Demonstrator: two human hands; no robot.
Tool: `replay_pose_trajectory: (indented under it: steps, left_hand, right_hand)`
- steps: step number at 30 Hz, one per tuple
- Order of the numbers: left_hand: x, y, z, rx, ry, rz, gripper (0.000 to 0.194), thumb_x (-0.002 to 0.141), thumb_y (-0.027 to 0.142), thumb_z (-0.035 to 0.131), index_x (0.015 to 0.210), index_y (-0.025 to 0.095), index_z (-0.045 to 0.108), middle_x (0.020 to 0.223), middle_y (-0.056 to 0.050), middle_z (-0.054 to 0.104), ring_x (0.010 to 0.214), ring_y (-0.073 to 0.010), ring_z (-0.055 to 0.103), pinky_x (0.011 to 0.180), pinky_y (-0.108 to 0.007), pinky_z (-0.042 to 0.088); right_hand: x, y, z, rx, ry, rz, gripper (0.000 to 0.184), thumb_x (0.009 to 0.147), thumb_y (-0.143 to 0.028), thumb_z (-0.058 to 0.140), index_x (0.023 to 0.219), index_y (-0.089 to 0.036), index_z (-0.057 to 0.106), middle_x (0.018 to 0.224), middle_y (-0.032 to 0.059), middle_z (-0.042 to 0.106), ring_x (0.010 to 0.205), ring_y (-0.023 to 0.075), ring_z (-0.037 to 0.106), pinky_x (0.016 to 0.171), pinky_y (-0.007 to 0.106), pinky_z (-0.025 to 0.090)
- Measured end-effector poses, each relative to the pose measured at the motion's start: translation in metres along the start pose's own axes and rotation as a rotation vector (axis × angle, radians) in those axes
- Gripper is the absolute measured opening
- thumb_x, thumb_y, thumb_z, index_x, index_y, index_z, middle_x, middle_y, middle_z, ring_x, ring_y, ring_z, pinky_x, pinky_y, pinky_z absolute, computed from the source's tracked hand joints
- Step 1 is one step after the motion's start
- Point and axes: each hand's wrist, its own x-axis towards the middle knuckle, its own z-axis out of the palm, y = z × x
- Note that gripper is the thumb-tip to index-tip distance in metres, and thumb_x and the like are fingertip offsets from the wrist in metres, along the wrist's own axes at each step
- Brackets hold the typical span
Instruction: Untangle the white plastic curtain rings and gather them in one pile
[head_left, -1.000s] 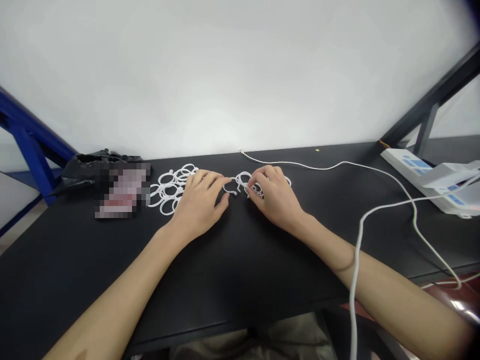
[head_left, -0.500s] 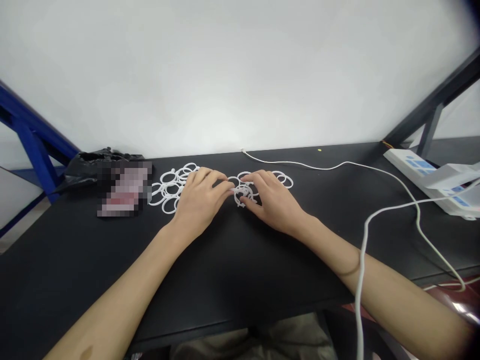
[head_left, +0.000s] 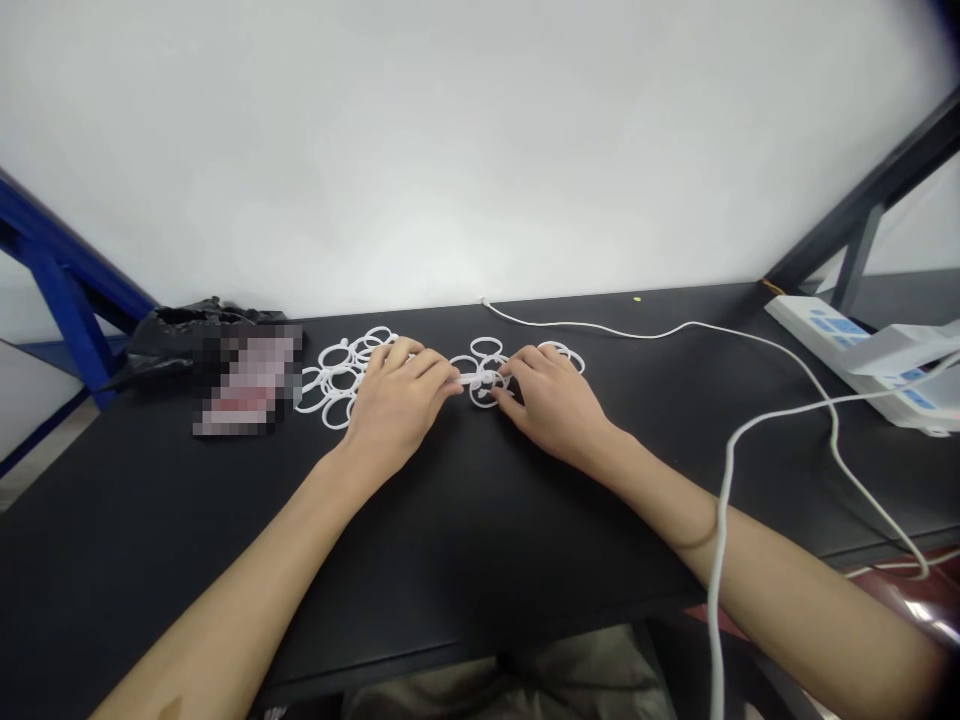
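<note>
Just left of the table's middle, my left hand (head_left: 405, 400) pinches the edge of a white ring (head_left: 471, 379), which shows almost edge-on as a thin strip. From the other side my right hand (head_left: 549, 395) has its thumb and fingertips closed at the right end of that strip, over small white parts too fine to make out. Beneath and behind the fingertips lie loose white rings (head_left: 486, 347), some overlapping. More white rings (head_left: 339, 356), several with small nubs, are spread left of my left hand and partly covered by it.
A black plastic bag (head_left: 172, 335) and a pixelated pinkish item (head_left: 251, 385) lie at the left of the black table (head_left: 465, 540). A white cable (head_left: 727, 480) crosses over my right forearm. A white device (head_left: 847, 345) stands at the right, before the wall.
The white ring piece between my hands, which looked round and stacked before, now appears as a flat strip. My right fingertips have closed in on it; both arms have barely moved.
</note>
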Motion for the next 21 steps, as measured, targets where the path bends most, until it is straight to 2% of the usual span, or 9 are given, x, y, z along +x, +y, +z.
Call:
replay_pose_trajectory:
  steps: [8,12,21]
  left_hand:
    - [0.0005,0.0007,-0.0026,0.0,-0.015,-0.027,0.013,0.095,0.029,0.058,0.087,0.019,0.063,0.084,-0.001,0.073,0.087,-0.0239,0.053,0.078,-0.039,0.04]
    - [0.0012,0.0013,-0.0042,0.017,-0.02,-0.035,0.015,0.095,0.03,0.057,0.085,0.019,0.062,0.083,-0.003,0.07,0.083,-0.0234,0.052,0.076,-0.039,0.04]
    - [0.0024,0.0008,-0.0058,0.094,0.017,0.074,0.008,0.092,0.023,0.061,0.085,0.02,0.062,0.089,-0.005,0.072,0.088,-0.0251,0.054,0.08,-0.042,0.041]
  right_hand:
    - [0.0007,0.0,-0.0045,0.083,0.197,0.012,0.024,0.094,-0.025,0.054,0.111,-0.012,0.067,0.11,0.0109,0.067,0.095,0.0253,0.059,0.083,0.038,0.05]
    - [0.0015,-0.0005,-0.0055,0.171,0.222,0.008,0.021,0.094,-0.021,0.052,0.109,-0.013,0.066,0.111,0.0104,0.066,0.097,0.0234,0.062,0.081,0.035,0.051]
    - [0.0034,-0.0004,-0.0056,0.509,0.276,0.07,0.012,0.088,-0.013,0.054,0.093,-0.019,0.063,0.101,0.0071,0.066,0.077,0.016,0.062,0.073,0.032,0.053]
